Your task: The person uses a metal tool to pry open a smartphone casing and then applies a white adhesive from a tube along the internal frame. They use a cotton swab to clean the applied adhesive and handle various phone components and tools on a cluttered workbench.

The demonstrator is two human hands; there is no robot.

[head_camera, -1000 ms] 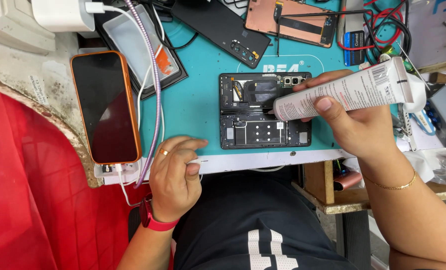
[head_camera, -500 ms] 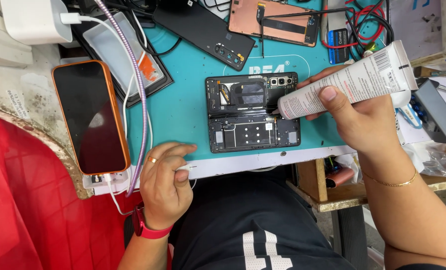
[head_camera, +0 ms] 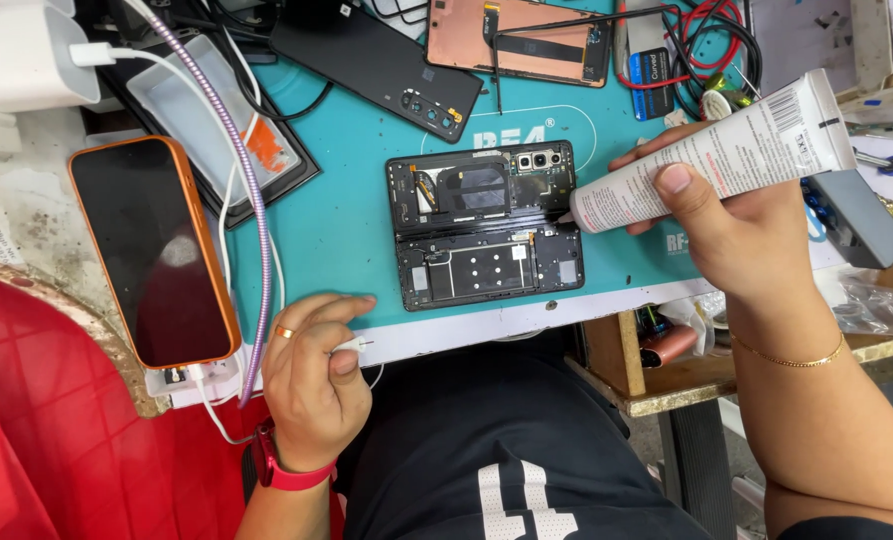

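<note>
Gripping a white glue tube, the right hand has its fingers wrapped round the body, thumb on top. Tube's long axis slants from upper right down to lower left; its nozzle tip touches the right edge of the opened phone, at the hinge line, just left of the fingers. Phone lies flat, back off, on the teal mat on the tabletop. Left hand rests at the near edge, fingers curled, pinching a white cable end, well left of the phone. Right hand is nearer.
</note>
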